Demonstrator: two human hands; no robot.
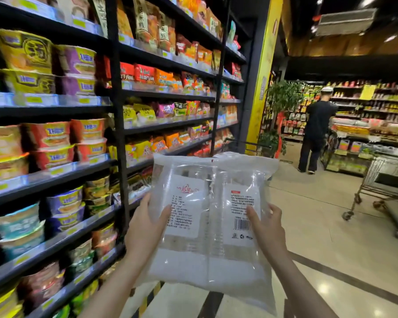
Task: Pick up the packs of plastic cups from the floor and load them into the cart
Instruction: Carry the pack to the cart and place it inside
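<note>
I hold two clear packs of plastic cups side by side in front of me, lifted off the floor. My left hand (147, 223) grips the left pack (184, 249) at its left edge, thumb over its white label. My right hand (265, 226) grips the right pack (237, 255) at its right edge, thumb near the barcode. A metal shopping cart (381, 180) stands to the right, a few steps away. Behind the packs a dark cart handle (246, 143) shows beside the shelf.
Tall shelves (115, 106) of instant noodles and snack bags line the left. A person in dark clothes (317, 129) stands at the far shelves beside another cart. A potted plant (283, 97) and a yellow pillar (262, 76) stand ahead. Tiled floor (319, 226) stretches to the right.
</note>
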